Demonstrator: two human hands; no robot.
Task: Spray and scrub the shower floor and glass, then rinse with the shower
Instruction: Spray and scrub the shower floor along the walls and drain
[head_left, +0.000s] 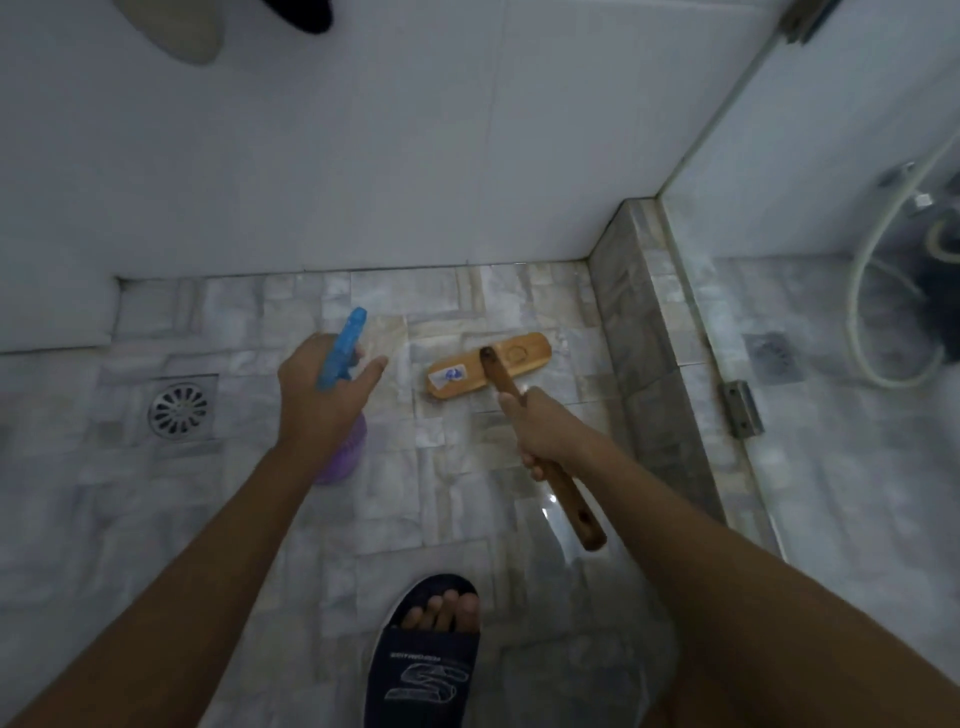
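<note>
left hand (317, 395): grips spray bottle (340, 353), frame centre-left, forefinger extended
right hand (540, 431): grips brush (488, 366) handle; head flat on shower floor (441, 499)
tip: likely best to wet tiles ahead, scrub toward drain (179, 410)

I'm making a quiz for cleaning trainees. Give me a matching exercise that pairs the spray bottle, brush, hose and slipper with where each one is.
Things:
1. spray bottle
2. brush
3. hose
4. slipper

Places:
A. behind the glass
B. in the right hand
C. on a foot
D. in the left hand

Pairs: 1-D, 2-B, 3-A, 4-C.
</note>
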